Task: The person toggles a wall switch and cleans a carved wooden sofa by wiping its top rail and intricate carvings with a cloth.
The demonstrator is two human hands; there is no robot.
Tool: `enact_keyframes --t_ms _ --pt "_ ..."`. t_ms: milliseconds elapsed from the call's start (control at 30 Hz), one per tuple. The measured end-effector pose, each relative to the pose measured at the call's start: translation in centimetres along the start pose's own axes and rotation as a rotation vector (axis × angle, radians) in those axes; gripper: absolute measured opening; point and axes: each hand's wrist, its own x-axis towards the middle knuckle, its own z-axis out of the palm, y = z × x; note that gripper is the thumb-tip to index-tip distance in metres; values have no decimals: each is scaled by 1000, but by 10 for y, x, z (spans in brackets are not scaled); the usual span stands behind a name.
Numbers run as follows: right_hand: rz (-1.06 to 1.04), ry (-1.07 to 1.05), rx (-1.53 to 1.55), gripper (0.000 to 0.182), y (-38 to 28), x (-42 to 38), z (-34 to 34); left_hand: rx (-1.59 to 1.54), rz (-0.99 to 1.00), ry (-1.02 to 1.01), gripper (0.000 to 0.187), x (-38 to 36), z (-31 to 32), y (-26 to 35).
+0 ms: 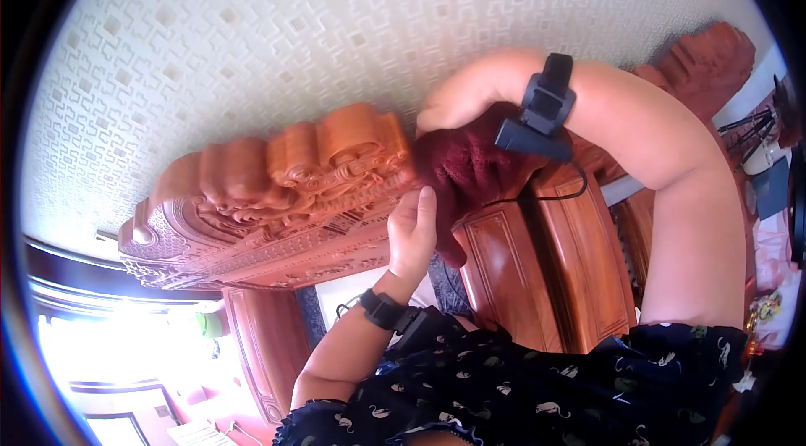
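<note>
A fluffy maroon cloth hangs bunched at the end of a carved reddish-brown wooden headboard. My right hand reaches over the top and bends down behind the cloth. Its fingers are hidden, but the cloth appears to be gripped in it. Below the carved edge is my left hand, its thumb pointing up beside the hanging part of the cloth. The other fingers look curled in, and whatever they hold is not visible. Both wrists wear black straps with small dark devices.
Patterned pale wallpaper runs behind the headboard. Wooden cabinet panels stand below the cloth. Another carved wooden piece is at the upper right, above assorted items along the right edge. A bright window lies at the left.
</note>
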Motion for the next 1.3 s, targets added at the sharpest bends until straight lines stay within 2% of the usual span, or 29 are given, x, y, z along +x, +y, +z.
enact_keyframes --t_ms 33,100,133,200,433,500,533,600,633,667,733,767,867,900,1000,1067,1133,1200,1233,1300 --pt "-1 -4 -2 49 -5 1 1 -2 -1 3 32 2 3 -1" --pt "77 2 -203 49 -14 3 2 83 -16 27 35 6 9 -3" --pt "74 -5 -205 49 -13 7 3 80 -20 31 35 7 8 -8" --pt "73 37 -219 48 -10 13 6 271 143 33 37 9 7 -17" --pt "101 101 -168 42 -14 15 14 348 186 46 35 2 -1 -24" --pt "128 176 -92 34 -18 13 15 283 162 33 33 -1 0 -20" --pt "83 252 -80 26 -12 19 21 285 178 35 33 -2 -1 -16" --pt "2 347 -88 23 -8 19 23 279 94 -28 32 -6 0 -4" --pt "86 370 -70 20 -10 19 24 270 117 -46 31 -7 0 3" --pt "83 372 -72 20 -11 21 26 272 119 -43 31 -7 0 8" --pt "153 664 -180 18 -18 19 33 224 166 -76 32 -4 3 15" --pt "243 601 -236 17 -29 11 29 204 129 -46 33 -3 6 17" --pt "219 651 -379 19 -33 14 26 219 150 20 34 2 3 6" --pt "220 652 -382 19 -35 16 24 321 232 39 32 4 0 1" --pt "287 626 -366 18 -30 26 27 385 267 33 30 9 -5 -19" --pt "340 538 -198 19 -24 30 22 402 292 28 29 8 -6 -29" --pt "317 534 -149 20 -20 29 23 420 315 28 29 1 -7 -33" --pt "142 438 -32 19 -16 24 20 358 227 -16 30 -6 -9 -28" --pt "143 435 -41 19 -16 25 21 350 231 -11 30 -9 -10 -27" --pt "90 534 -74 20 -14 27 25 342 214 -34 30 -8 -8 -23"
